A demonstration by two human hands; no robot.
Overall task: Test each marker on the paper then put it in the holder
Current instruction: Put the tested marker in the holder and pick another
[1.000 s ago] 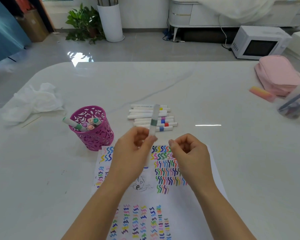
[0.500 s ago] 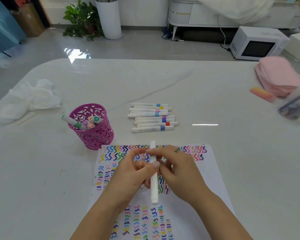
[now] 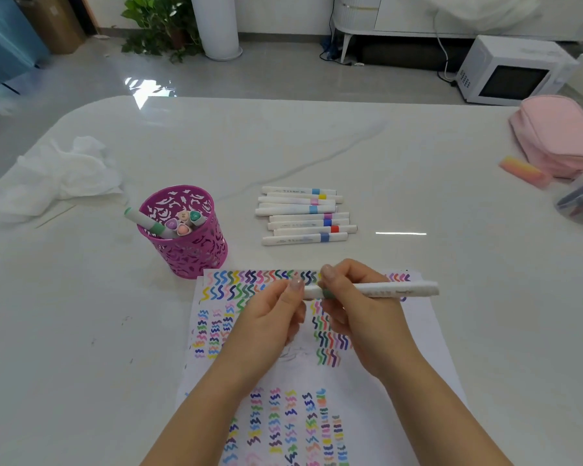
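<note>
The marker (image 3: 384, 290) hung level above the paper (image 3: 428, 348), right grip (image 3: 354, 317) wrapped round its barrel, left grip (image 3: 270, 317) pinching its 9 o'clock end, probably to pull the cap. The holder (image 3: 182, 243) stood at 10 o'clock.

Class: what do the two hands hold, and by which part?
A white marker: the left hand pinches its cap end, the right hand grips it at the green band.

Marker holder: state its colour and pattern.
The holder is magenta, pierced all over with a leaf-like cut-out pattern; head view.
</note>
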